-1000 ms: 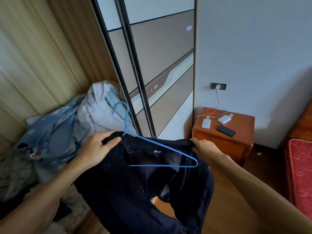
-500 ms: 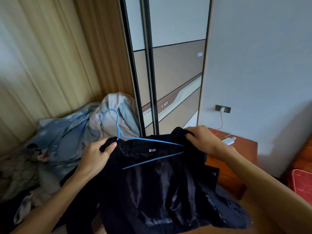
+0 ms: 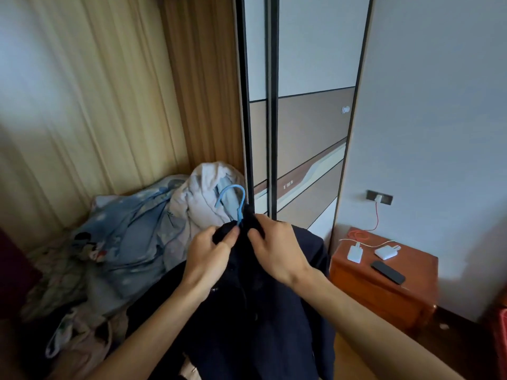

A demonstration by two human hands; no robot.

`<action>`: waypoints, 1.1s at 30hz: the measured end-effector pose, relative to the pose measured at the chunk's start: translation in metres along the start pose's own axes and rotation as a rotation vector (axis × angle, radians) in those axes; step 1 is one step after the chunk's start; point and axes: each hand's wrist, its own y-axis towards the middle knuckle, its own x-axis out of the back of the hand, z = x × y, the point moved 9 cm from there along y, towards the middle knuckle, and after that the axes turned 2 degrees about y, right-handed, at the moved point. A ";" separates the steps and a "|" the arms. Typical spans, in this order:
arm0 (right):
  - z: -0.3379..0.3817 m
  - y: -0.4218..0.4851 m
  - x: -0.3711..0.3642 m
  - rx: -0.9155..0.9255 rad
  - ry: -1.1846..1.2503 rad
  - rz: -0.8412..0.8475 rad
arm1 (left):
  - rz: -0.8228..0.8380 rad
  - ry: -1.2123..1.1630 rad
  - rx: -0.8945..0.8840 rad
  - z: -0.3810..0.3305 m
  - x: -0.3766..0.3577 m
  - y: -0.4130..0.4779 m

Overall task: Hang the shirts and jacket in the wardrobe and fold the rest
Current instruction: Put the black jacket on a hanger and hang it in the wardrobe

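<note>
Both hands pinch the dark jacket (image 3: pixel 260 311) at its collar, left hand (image 3: pixel 208 256) and right hand (image 3: pixel 277 248) nearly touching just below the blue hanger (image 3: pixel 233 200) hook; the jacket hangs beneath them, before the wardrobe (image 3: pixel 301 105).

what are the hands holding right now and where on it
The left hand and right hand both pinch the dark jacket at its collar, either side of the blue hanger, just under its hook.
</note>
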 end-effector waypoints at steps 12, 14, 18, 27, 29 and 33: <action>0.041 0.012 -0.006 0.261 -0.177 0.258 | -0.009 -0.260 0.108 -0.028 0.084 0.031; 0.026 0.023 0.015 0.192 -0.287 0.230 | -0.018 -0.271 0.050 -0.045 0.108 0.040; 0.023 0.031 0.004 0.027 0.002 0.306 | 0.042 -0.275 -0.075 -0.080 0.142 0.055; 0.102 0.050 -0.048 -0.083 0.713 0.081 | 0.020 0.065 -0.454 -0.143 0.196 0.075; 0.122 0.061 -0.048 -0.101 0.821 0.047 | -0.112 0.189 -0.522 -0.147 0.217 0.075; 0.162 0.082 -0.047 -0.058 0.892 0.021 | -0.331 0.342 -0.547 -0.141 0.252 0.075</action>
